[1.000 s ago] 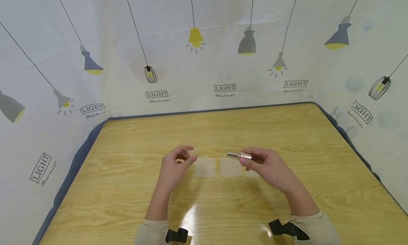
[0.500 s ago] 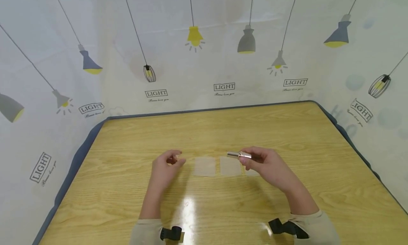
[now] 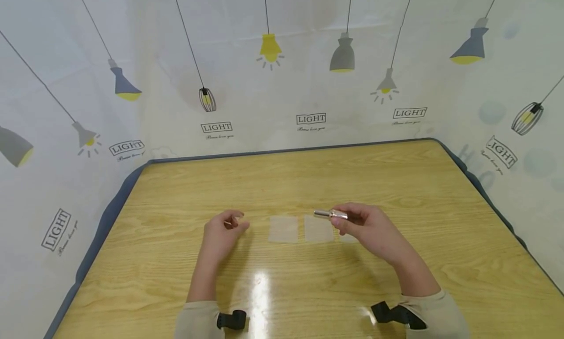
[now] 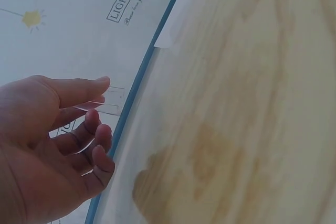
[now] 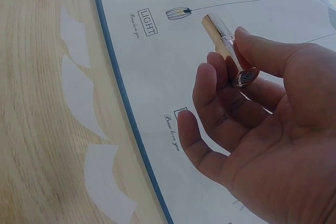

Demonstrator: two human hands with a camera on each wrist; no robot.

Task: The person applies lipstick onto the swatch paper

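Observation:
My right hand (image 3: 372, 231) pinches a lipstick tube (image 3: 338, 214) between thumb and fingers, above the paper squares. In the right wrist view the lipstick tube (image 5: 223, 45) shows a gold inner barrel and a shiny base turned towards the palm. Over to the left, my left hand (image 3: 220, 235) is raised above the table. Between its thumb and index finger it holds a small clear cap (image 4: 113, 109), see-through and hard to make out in the head view. The other fingers of the left hand (image 4: 47, 145) are loosely curled.
Three pale paper squares lie in a row on the wooden table (image 3: 185, 192): a left one (image 3: 284, 230), a middle one (image 3: 318, 229) and a right one (image 3: 347, 239) mostly hidden by my right hand. A lamp-patterned curtain (image 3: 264, 94) surrounds the table.
My left hand has moved left, away from the lipstick tube and the left paper square, with the clear cap in its fingers. My right hand has stayed in place.

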